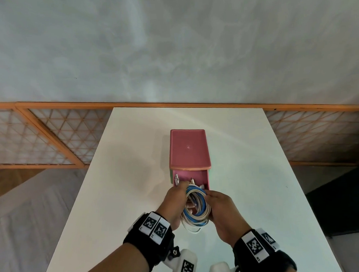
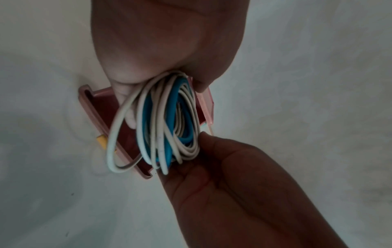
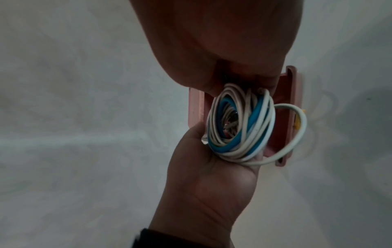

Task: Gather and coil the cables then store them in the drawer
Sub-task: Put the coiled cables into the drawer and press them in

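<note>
A coil of white and blue cables [image 1: 195, 208] [image 2: 167, 122] [image 3: 239, 127] is held between both hands just in front of the pulled-out pink drawer [image 1: 204, 176] [image 2: 95, 107] [image 3: 284, 107]. My left hand [image 1: 176, 199] [image 2: 161, 50] grips the coil's left side, fingers curled around it. My right hand [image 1: 219, 207] [image 3: 222, 42] grips the right side. Several metal plug ends poke up at the drawer's near edge. One loose white loop hangs off the coil's near side.
The drawer belongs to a small pink box [image 1: 188, 149] standing in the middle of a white table [image 1: 124, 158]. A yellow tab [image 2: 101, 140] shows on the drawer front. An orange lattice railing [image 1: 52, 136] runs behind the table.
</note>
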A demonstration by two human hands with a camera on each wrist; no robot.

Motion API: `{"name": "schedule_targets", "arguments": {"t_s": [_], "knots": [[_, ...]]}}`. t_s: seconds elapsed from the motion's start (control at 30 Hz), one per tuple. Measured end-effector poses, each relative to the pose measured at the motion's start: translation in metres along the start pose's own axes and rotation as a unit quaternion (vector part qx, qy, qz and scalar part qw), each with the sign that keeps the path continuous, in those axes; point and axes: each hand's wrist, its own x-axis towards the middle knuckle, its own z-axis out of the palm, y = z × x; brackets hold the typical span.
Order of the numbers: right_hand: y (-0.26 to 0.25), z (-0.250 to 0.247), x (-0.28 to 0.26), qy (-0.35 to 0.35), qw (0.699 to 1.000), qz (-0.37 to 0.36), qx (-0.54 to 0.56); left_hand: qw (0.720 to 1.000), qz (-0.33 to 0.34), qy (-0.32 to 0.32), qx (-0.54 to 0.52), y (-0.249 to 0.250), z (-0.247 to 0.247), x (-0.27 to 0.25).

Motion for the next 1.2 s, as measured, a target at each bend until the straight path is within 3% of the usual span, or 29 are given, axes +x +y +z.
{"name": "schedule_targets", "arguments": {"t_s": [0.2,0.67,0.93,1.07,1.2], "knots": [[0.0,0.0,0.004,0.026,0.999,-0.005,0.023,0.999,0.002,-0.028,-0.032,0.002,-0.003,0.0],[0.0,-0.008,0.004,0.052,0.993,-0.064,-0.079,0.992,-0.005,-0.064,-0.112,-0.005,-0.012,0.006],[0.011,-0.02,0.009,0.081,0.979,-0.144,-0.123,0.986,-0.042,-0.042,-0.155,-0.009,-0.009,0.015],[0.011,-0.022,0.014,0.079,0.984,-0.136,-0.084,0.985,-0.082,-0.052,-0.142,-0.008,-0.007,0.02],[0.017,-0.019,0.019,0.098,0.984,-0.132,-0.074,0.989,-0.087,-0.021,-0.12,-0.008,-0.002,0.029]]}}
